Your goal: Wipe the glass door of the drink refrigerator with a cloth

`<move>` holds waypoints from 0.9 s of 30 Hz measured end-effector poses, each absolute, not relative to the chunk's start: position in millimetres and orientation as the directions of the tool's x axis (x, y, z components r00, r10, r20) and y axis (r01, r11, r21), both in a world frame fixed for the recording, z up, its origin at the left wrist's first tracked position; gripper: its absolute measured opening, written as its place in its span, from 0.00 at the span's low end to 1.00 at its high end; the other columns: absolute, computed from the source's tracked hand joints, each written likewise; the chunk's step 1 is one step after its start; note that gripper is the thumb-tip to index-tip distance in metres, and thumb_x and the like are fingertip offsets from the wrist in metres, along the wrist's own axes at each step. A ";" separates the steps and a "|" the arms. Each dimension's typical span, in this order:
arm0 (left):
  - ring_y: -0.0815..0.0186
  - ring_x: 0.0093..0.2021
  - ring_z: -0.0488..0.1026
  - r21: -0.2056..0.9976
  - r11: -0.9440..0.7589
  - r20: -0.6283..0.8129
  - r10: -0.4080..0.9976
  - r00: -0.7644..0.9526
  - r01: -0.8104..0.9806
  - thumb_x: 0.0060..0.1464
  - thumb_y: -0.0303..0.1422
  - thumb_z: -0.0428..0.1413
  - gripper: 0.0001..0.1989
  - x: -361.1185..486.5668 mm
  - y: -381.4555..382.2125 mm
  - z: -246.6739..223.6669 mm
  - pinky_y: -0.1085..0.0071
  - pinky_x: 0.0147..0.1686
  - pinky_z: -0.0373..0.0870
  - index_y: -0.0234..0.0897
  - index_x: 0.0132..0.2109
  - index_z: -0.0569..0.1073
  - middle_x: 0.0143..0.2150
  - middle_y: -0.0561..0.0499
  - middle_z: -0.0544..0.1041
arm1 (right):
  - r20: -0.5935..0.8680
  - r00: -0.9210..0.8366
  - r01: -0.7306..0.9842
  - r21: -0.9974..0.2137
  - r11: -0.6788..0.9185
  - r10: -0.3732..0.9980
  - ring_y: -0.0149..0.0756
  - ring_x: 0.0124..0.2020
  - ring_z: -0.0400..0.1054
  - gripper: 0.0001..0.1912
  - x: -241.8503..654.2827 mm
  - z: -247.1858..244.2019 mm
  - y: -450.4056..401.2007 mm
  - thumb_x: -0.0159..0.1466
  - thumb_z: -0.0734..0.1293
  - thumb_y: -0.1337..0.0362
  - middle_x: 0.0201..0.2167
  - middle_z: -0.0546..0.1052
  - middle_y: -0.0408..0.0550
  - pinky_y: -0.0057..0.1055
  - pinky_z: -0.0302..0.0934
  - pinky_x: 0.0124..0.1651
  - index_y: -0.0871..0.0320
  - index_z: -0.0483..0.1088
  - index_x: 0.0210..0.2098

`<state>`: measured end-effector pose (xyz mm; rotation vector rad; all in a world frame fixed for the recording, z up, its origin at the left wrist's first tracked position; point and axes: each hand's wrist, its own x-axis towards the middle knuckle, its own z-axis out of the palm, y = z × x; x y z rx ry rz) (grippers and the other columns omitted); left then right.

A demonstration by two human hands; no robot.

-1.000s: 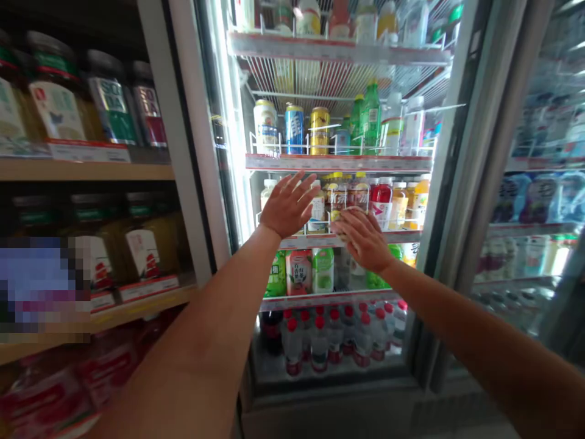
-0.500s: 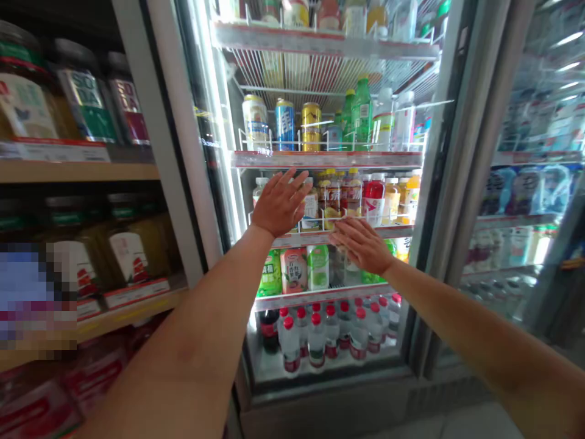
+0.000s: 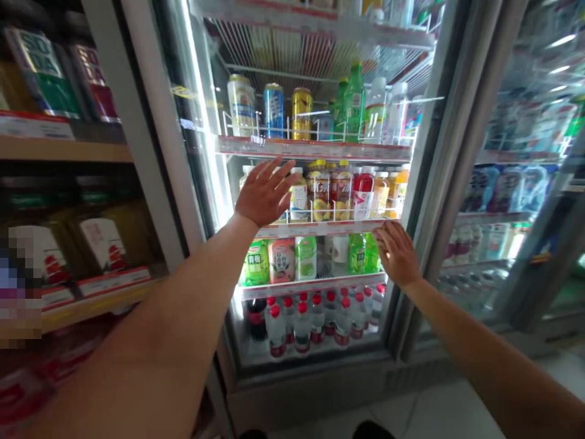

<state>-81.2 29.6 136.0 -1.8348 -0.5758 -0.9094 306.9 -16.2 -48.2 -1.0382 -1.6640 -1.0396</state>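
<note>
My left hand (image 3: 264, 194) is raised in front of the lit drinks fridge, fingers spread and nothing in it. Behind it, a shelf holds tea bottles (image 3: 319, 186) with yellow caps and a red drink bottle (image 3: 363, 192). My right hand (image 3: 398, 255) is at the fridge's right side, near the door frame (image 3: 423, 183), its fingers stretched out and holding nothing. Close to its fingertips are green drink bottles (image 3: 357, 253) on the lower shelf. Whether either hand touches the glass, I cannot tell.
Cans (image 3: 301, 113) and green bottles (image 3: 354, 103) stand on an upper shelf; red-capped water bottles (image 3: 302, 326) fill the bottom. On the left, a wooden rack (image 3: 64, 149) holds large bottles. Another glass-doored fridge (image 3: 498, 213) stands on the right. Dark shoe tips (image 3: 372, 430) show on the floor.
My right hand has moved right, away from the middle of the fridge toward its right frame, uncovering the green bottles. My left hand stays raised. The view has shifted slightly.
</note>
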 end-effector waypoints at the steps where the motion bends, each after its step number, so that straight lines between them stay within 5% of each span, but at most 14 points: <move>1: 0.58 0.76 0.48 -0.528 -0.425 0.811 0.005 0.585 0.735 0.68 0.35 0.48 0.25 -81.4 27.9 130.7 0.50 0.73 0.49 0.45 0.69 0.63 0.74 0.51 0.59 | 0.972 -0.170 0.949 0.116 0.292 0.165 0.51 0.72 0.55 0.25 309.7 -44.7 -14.6 0.71 0.61 0.66 0.69 0.65 0.57 0.56 0.59 0.69 0.55 0.63 0.67; 3: 0.57 0.76 0.48 -0.472 -0.436 0.846 0.020 0.532 0.767 0.67 0.35 0.49 0.26 -82.9 23.7 115.4 0.48 0.73 0.49 0.44 0.70 0.62 0.75 0.50 0.58 | 0.991 -0.051 0.954 0.011 0.300 0.126 0.50 0.72 0.55 0.26 311.5 -43.2 -11.7 0.72 0.60 0.65 0.70 0.64 0.58 0.56 0.58 0.70 0.55 0.62 0.68; 11: 0.58 0.77 0.42 -0.349 -0.525 0.841 0.189 0.507 0.776 0.66 0.37 0.46 0.26 -87.5 17.8 75.2 0.48 0.76 0.34 0.52 0.70 0.62 0.74 0.64 0.58 | 0.995 0.001 0.894 -0.045 0.445 0.099 0.51 0.73 0.53 0.26 308.6 -38.7 -1.8 0.73 0.60 0.63 0.70 0.63 0.59 0.59 0.55 0.71 0.54 0.62 0.69; 14: 0.59 0.77 0.41 -0.328 -0.464 0.890 0.140 0.434 0.823 0.67 0.33 0.47 0.27 -83.0 17.8 59.7 0.47 0.76 0.35 0.47 0.72 0.60 0.75 0.58 0.56 | 0.991 0.103 0.866 -0.130 0.484 0.081 0.51 0.73 0.52 0.25 287.2 -30.4 1.5 0.73 0.59 0.63 0.70 0.62 0.59 0.61 0.54 0.71 0.54 0.62 0.69; 21: 0.55 0.77 0.37 -0.305 -0.351 0.934 0.070 0.349 0.885 0.66 0.31 0.52 0.32 -82.0 14.1 8.9 0.46 0.75 0.37 0.42 0.74 0.56 0.75 0.46 0.55 | 0.899 -0.399 0.794 0.240 0.558 0.181 0.51 0.74 0.49 0.32 240.8 -52.7 -14.2 0.71 0.62 0.70 0.71 0.63 0.55 0.60 0.57 0.71 0.48 0.56 0.72; 27: 0.54 0.77 0.37 -0.328 -0.317 0.936 0.019 0.352 0.890 0.66 0.32 0.52 0.30 -82.6 14.5 4.9 0.47 0.75 0.38 0.38 0.72 0.60 0.74 0.43 0.57 | 0.995 -0.093 0.857 0.064 0.512 0.031 0.52 0.74 0.50 0.30 226.2 -16.0 -2.9 0.71 0.60 0.68 0.72 0.60 0.55 0.63 0.55 0.70 0.50 0.56 0.72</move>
